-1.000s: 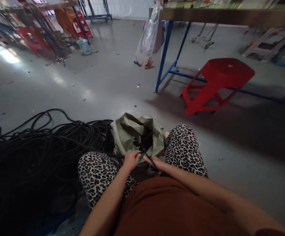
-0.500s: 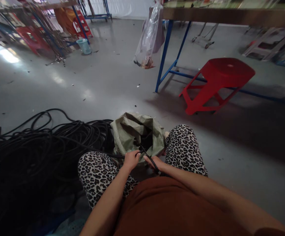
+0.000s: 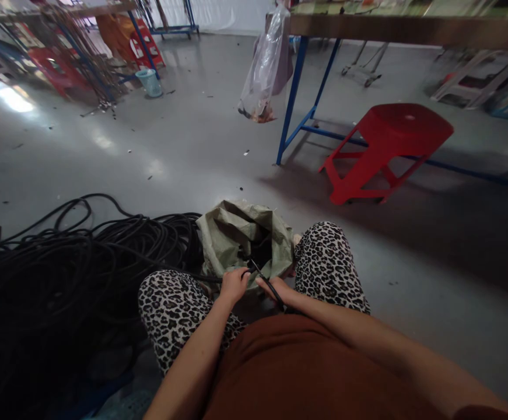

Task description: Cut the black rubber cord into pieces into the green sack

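My left hand [image 3: 235, 284] is closed round a black cord [image 3: 212, 279] that runs in from the left, its end sticking out past my fingers. In my right hand [image 3: 277, 290] are black-handled scissors [image 3: 273, 290], their thin metal blades pointing up and left at the cord's end. Both hands hang over the near rim of an open greenish woven sack [image 3: 219, 233] between my knees. Dark pieces lie inside the sack, too shadowed to make out. A big tangled heap of black cord [image 3: 118, 245] lies on the floor at my left.
A red plastic stool [image 3: 405, 131] stands ahead on the right, beside a blue-legged table [image 3: 368, 26]. From the table's corner hangs a clear plastic bag [image 3: 265, 70]. A light blue basket [image 3: 149, 83] and further red stools are at the far left. Small scraps dot the grey floor.
Hardly anything differs. The hands, cord and scissors keep their places over the sack, with only a very slight shift of the view.
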`<state>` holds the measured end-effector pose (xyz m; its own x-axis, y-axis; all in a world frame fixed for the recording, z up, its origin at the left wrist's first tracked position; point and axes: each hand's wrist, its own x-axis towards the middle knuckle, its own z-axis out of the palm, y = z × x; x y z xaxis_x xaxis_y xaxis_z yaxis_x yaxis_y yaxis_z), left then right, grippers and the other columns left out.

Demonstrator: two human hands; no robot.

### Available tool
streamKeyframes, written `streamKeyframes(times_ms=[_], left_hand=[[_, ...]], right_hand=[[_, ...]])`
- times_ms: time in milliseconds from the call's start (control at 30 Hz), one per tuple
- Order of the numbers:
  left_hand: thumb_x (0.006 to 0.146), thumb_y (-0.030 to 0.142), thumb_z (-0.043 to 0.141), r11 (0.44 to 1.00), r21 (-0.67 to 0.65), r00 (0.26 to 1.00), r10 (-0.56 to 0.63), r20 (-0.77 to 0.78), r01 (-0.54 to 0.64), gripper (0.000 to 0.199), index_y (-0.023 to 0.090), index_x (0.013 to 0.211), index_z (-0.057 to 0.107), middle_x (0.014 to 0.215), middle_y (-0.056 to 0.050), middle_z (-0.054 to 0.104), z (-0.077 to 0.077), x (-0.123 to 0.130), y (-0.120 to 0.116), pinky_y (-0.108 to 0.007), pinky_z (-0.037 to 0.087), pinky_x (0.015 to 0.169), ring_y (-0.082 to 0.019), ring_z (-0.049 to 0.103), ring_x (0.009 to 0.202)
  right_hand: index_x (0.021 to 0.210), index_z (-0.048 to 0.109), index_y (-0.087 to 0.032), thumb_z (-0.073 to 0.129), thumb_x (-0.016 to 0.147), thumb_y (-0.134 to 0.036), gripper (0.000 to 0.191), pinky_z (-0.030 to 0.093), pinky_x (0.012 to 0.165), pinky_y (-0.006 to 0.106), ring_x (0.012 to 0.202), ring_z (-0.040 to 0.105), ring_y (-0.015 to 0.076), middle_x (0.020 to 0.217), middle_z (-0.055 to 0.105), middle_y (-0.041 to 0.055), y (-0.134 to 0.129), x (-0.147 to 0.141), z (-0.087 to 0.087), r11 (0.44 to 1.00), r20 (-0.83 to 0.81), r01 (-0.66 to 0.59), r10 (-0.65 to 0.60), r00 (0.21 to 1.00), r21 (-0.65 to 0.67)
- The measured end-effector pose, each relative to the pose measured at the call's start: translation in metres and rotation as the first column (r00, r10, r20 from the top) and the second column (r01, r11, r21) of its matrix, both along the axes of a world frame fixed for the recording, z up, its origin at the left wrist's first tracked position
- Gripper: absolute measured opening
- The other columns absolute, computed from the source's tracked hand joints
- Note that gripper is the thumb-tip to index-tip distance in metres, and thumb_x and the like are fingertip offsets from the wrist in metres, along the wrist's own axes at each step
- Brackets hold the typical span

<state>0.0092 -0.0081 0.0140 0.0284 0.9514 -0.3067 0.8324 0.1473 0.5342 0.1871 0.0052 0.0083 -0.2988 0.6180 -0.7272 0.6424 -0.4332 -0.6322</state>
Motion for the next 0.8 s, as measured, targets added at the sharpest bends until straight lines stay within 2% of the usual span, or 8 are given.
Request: streamKeyframes(times_ms=[100,267,600,800], left_hand=[[0.092,0.029,0.049,1.000,-0.012,1.000,0.002,0.003,-0.002,0.030,0.023,0.115,0.067,0.113,-0.006,0.072,0.000,0.000,0.000,-0.030,0.044,0.093,-0.018,0.065,0.104],[0.092,0.029,0.048,0.999,-0.035,1.000,-0.005,-0.003,0.005,0.031,0.023,0.116,0.067,0.114,-0.005,0.071,0.000,0.000,0.000,-0.031,0.043,0.094,-0.018,0.064,0.105],[0.092,0.030,0.046,0.998,-0.057,0.999,-0.019,-0.040,0.017,0.031,0.025,0.114,0.068,0.112,-0.005,0.072,-0.001,-0.003,0.001,-0.028,0.043,0.091,-0.018,0.065,0.102],[0.092,0.029,0.046,0.999,-0.052,0.998,0.004,-0.056,-0.007,0.032,0.022,0.113,0.068,0.111,-0.007,0.072,-0.003,-0.005,0.002,-0.032,0.045,0.090,-0.021,0.066,0.102]], right_hand=[[0.055,0.053,-0.014,0.050,0.092,-0.054,0.055,0.037,0.048,0.020,0.043,0.045,0.0107,0.044,0.043,-0.0011,0.000,0.000,0.008,0.996,0.027,-0.058,0.057,0.998,0.064],[0.056,0.053,-0.014,0.049,0.092,-0.056,0.055,0.036,0.046,0.022,0.043,0.045,0.0125,0.043,0.042,0.0004,0.000,0.000,0.016,0.997,0.033,-0.069,0.068,0.997,0.034],[0.060,0.051,-0.015,0.048,0.092,-0.056,0.052,0.036,0.041,0.020,0.036,0.043,0.0098,0.043,0.041,-0.0035,-0.002,0.000,0.006,0.998,0.058,-0.056,0.058,0.997,-0.026],[0.059,0.048,-0.017,0.048,0.089,-0.061,0.054,0.034,0.036,0.018,0.033,0.042,0.0089,0.040,0.039,-0.0046,-0.002,0.002,0.002,0.997,0.056,0.024,-0.020,0.998,-0.067]])
